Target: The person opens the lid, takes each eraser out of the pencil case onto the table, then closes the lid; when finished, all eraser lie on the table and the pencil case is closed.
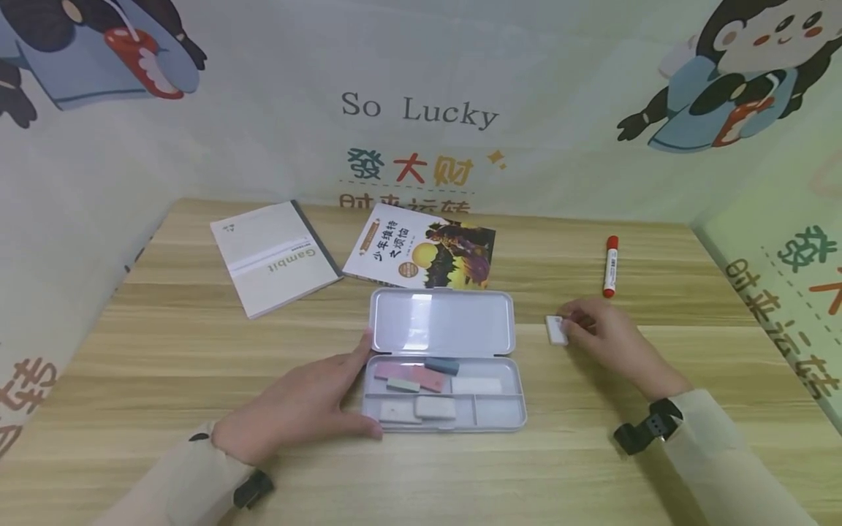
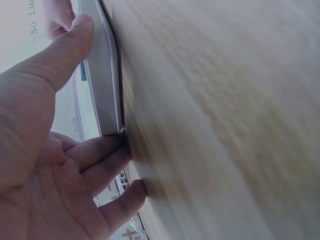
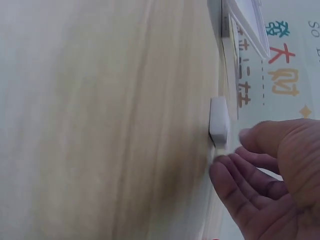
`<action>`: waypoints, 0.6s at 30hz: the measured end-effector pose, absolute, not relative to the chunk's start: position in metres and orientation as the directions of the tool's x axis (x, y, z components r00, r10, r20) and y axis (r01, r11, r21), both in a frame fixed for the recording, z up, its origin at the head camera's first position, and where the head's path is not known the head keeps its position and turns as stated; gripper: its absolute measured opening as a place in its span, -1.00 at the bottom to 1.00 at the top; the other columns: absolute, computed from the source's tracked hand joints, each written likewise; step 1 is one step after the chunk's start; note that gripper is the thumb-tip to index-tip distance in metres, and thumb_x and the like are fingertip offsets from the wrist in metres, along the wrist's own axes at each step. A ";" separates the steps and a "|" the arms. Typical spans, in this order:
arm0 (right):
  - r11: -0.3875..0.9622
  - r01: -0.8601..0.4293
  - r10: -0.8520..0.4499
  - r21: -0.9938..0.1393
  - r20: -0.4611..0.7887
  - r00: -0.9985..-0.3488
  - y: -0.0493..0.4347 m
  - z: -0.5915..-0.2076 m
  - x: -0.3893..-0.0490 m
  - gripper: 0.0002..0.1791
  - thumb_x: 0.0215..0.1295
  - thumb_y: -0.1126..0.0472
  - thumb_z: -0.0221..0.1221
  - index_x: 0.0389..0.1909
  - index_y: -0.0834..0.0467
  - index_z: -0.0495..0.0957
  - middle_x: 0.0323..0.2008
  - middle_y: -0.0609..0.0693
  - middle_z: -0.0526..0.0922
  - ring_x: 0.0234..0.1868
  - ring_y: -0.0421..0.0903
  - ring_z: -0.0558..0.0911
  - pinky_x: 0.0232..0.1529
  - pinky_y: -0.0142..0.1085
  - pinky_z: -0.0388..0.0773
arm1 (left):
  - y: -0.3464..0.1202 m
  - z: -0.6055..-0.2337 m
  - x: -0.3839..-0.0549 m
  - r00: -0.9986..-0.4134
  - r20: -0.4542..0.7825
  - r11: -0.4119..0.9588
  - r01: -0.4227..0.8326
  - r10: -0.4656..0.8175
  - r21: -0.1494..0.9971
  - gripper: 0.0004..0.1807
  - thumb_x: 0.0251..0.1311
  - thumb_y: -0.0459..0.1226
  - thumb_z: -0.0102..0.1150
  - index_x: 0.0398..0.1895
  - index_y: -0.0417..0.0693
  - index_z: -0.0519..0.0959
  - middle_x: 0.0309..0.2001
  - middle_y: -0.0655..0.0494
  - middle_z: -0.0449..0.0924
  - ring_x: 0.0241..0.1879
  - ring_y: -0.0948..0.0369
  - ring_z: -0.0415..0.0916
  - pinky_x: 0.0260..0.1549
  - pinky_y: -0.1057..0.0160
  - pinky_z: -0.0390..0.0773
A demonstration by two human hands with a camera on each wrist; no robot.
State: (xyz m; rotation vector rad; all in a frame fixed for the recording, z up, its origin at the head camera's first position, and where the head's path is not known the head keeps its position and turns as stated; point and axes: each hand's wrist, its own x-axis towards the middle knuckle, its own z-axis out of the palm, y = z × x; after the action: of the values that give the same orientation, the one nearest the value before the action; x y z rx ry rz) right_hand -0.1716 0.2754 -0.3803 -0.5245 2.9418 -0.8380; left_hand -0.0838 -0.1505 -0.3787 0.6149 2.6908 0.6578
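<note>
A white plastic pencil case (image 1: 441, 359) lies on the table with its lid raised. In its back compartment are pink erasers (image 1: 427, 378), a green one (image 1: 403, 385), a blue-grey one (image 1: 441, 366) and a white one (image 1: 476, 385); two white erasers (image 1: 435, 408) sit in front. My left hand (image 1: 296, 402) holds the case's left end, thumb at the front corner, fingers at the back, as the left wrist view (image 2: 105, 75) also shows of the case. On the right, a loose white eraser (image 3: 219, 120) lies beside my right hand (image 1: 608, 340), whose thumb and fingers are apart, just short of gripping it.
Behind the case lies an illustrated book (image 1: 421, 248), with a pale notebook (image 1: 272, 259) to its left. A red marker (image 1: 611, 267) lies beyond my right hand. A printed cloth (image 1: 421, 66) hangs along the table's back edge.
</note>
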 end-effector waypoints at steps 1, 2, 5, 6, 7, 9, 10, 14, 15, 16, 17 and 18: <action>0.796 -0.320 -0.330 -0.514 0.074 -0.941 0.274 -0.379 -0.170 -0.72 0.47 0.35 0.22 0.09 0.43 0.62 -0.10 0.30 0.74 -0.10 0.13 0.73 -0.05 0.02 0.76 | -0.151 -0.379 -0.084 -0.862 -0.186 0.803 0.332 0.471 0.495 0.41 0.03 0.31 0.46 0.70 -0.24 -0.12 0.52 -0.27 0.37 0.45 -0.15 0.46 0.44 -0.14 0.49; 0.794 -0.328 -0.328 -0.511 0.094 -0.940 0.272 -0.378 -0.168 -0.72 0.47 0.35 0.23 0.09 0.42 0.62 -0.12 0.29 0.73 -0.11 0.11 0.72 -0.07 0.01 0.76 | -0.151 -0.379 -0.084 -0.862 -0.187 0.802 0.332 0.472 0.496 0.41 0.04 0.31 0.46 0.70 -0.24 -0.12 0.52 -0.27 0.37 0.45 -0.15 0.46 0.44 -0.14 0.49; 0.781 -0.387 -0.345 -0.491 0.178 -0.922 0.263 -0.375 -0.163 -0.76 0.44 0.37 0.25 0.05 0.39 0.63 -0.19 0.21 0.72 -0.19 0.02 0.69 -0.16 -0.14 0.76 | -0.151 -0.378 -0.084 -0.860 -0.187 0.800 0.333 0.475 0.498 0.41 0.04 0.30 0.46 0.70 -0.24 -0.13 0.53 -0.27 0.35 0.46 -0.15 0.45 0.44 -0.14 0.49; 0.770 -0.420 -0.362 -0.480 0.213 -0.907 0.259 -0.374 -0.161 -0.78 0.43 0.39 0.26 0.03 0.37 0.63 -0.22 0.17 0.71 -0.21 -0.02 0.68 -0.19 -0.21 0.75 | -0.151 -0.378 -0.084 -0.860 -0.188 0.800 0.333 0.475 0.499 0.41 0.04 0.30 0.46 0.70 -0.24 -0.13 0.53 -0.27 0.35 0.46 -0.15 0.44 0.44 -0.14 0.48; 0.755 -0.458 -0.386 -0.469 0.247 -0.889 0.254 -0.372 -0.159 -0.80 0.41 0.40 0.27 0.00 0.36 0.64 -0.24 0.14 0.72 -0.24 -0.05 0.67 -0.22 -0.26 0.74 | -0.151 -0.378 -0.085 -0.859 -0.189 0.800 0.332 0.475 0.500 0.41 0.04 0.30 0.47 0.70 -0.24 -0.13 0.53 -0.27 0.35 0.47 -0.15 0.44 0.44 -0.14 0.48; 0.711 -0.538 -0.444 -0.454 0.304 -0.843 0.244 -0.369 -0.154 -0.83 0.36 0.43 0.30 -0.07 0.34 0.66 -0.27 0.08 0.72 -0.28 -0.12 0.67 -0.27 -0.35 0.72 | -0.151 -0.377 -0.085 -0.860 -0.193 0.801 0.327 0.472 0.502 0.41 0.03 0.30 0.47 0.70 -0.22 -0.13 0.54 -0.26 0.34 0.47 -0.15 0.43 0.45 -0.14 0.47; 0.681 -0.574 -0.478 -0.455 0.318 -0.819 0.239 -0.367 -0.152 -0.85 0.34 0.45 0.31 -0.10 0.32 0.67 -0.28 0.06 0.73 -0.29 -0.15 0.66 -0.27 -0.37 0.71 | -0.151 -0.377 -0.085 -0.861 -0.194 0.802 0.325 0.471 0.502 0.41 0.03 0.30 0.47 0.70 -0.22 -0.13 0.54 -0.26 0.34 0.47 -0.15 0.44 0.45 -0.14 0.47; 0.588 -0.639 -0.608 -0.495 0.251 -0.753 0.217 -0.358 -0.137 -0.87 0.35 0.44 0.31 -0.14 0.24 0.69 -0.23 0.01 0.77 -0.26 -0.20 0.69 -0.22 -0.36 0.74 | -0.150 -0.376 -0.084 -0.860 -0.189 0.802 0.334 0.474 0.495 0.43 0.02 0.34 0.44 0.70 -0.22 -0.14 0.53 -0.27 0.36 0.46 -0.15 0.45 0.44 -0.15 0.48; 0.583 -0.634 -0.635 -0.508 0.203 -0.746 0.212 -0.356 -0.134 -0.88 0.37 0.41 0.30 -0.12 0.22 0.70 -0.20 0.00 0.78 -0.24 -0.20 0.71 -0.20 -0.35 0.76 | -0.150 -0.376 -0.084 -0.860 -0.185 0.802 0.338 0.476 0.493 0.43 0.02 0.35 0.43 0.70 -0.22 -0.13 0.52 -0.27 0.36 0.45 -0.15 0.45 0.43 -0.15 0.49; 0.587 -0.625 -0.657 -0.515 0.148 -0.739 0.206 -0.354 -0.129 -0.87 0.41 0.37 0.28 -0.09 0.20 0.71 -0.17 0.00 0.79 -0.20 -0.20 0.72 -0.16 -0.33 0.77 | -0.150 -0.376 -0.084 -0.859 -0.180 0.801 0.344 0.479 0.490 0.43 0.02 0.35 0.43 0.70 -0.24 -0.13 0.52 -0.28 0.37 0.45 -0.15 0.46 0.42 -0.15 0.49; 0.596 -0.621 -0.676 -0.509 0.100 -0.730 0.201 -0.353 -0.126 -0.86 0.44 0.33 0.27 -0.06 0.19 0.71 -0.13 -0.01 0.80 -0.16 -0.18 0.74 -0.11 -0.31 0.78 | -0.150 -0.375 -0.084 -0.860 -0.179 0.801 0.344 0.478 0.489 0.43 0.02 0.35 0.43 0.70 -0.24 -0.12 0.51 -0.28 0.38 0.44 -0.15 0.46 0.42 -0.15 0.50; 0.606 -0.620 -0.691 -0.497 0.056 -0.720 0.197 -0.351 -0.123 -0.84 0.46 0.30 0.25 -0.02 0.18 0.71 -0.10 0.00 0.80 -0.11 -0.16 0.75 -0.06 -0.27 0.78 | -0.150 -0.375 -0.084 -0.862 -0.181 0.803 0.339 0.474 0.490 0.42 0.03 0.35 0.44 0.70 -0.23 -0.12 0.51 -0.27 0.38 0.44 -0.14 0.47 0.42 -0.14 0.50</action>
State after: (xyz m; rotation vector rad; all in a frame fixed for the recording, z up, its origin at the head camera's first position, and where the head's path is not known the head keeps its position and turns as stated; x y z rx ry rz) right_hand -0.1225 0.1967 -0.3515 -1.1037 2.6862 -0.7490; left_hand -0.0837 -0.1502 -0.3754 0.6229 2.6952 0.6521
